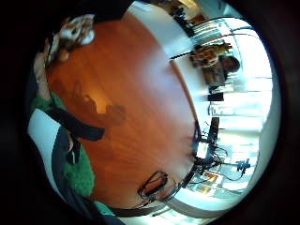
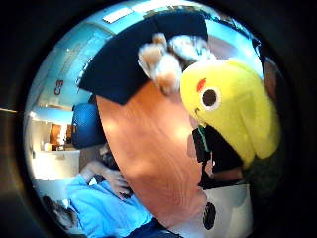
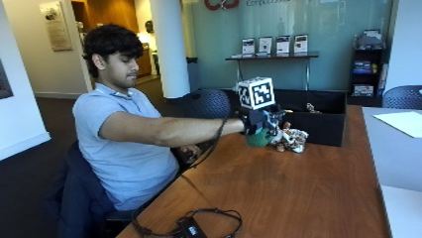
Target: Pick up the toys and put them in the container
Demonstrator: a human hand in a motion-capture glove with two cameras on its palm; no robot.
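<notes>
Above brown wood table (image 3: 296, 183), our gloved right hand (image 3: 262, 124) curls round soft yellow-and-green plush toy (image 2: 233, 111). Next we carry it over black box container (image 3: 316, 116), let go. Small brown-white plush toy (image 3: 291, 139) waits beside.

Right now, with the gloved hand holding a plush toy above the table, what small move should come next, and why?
Probably carry the yellow and green plush toy on toward the black container and over its rim. The right hand grips the toy just short of the container, above the table. A brown and white plush toy lies beside it on the table.
</notes>
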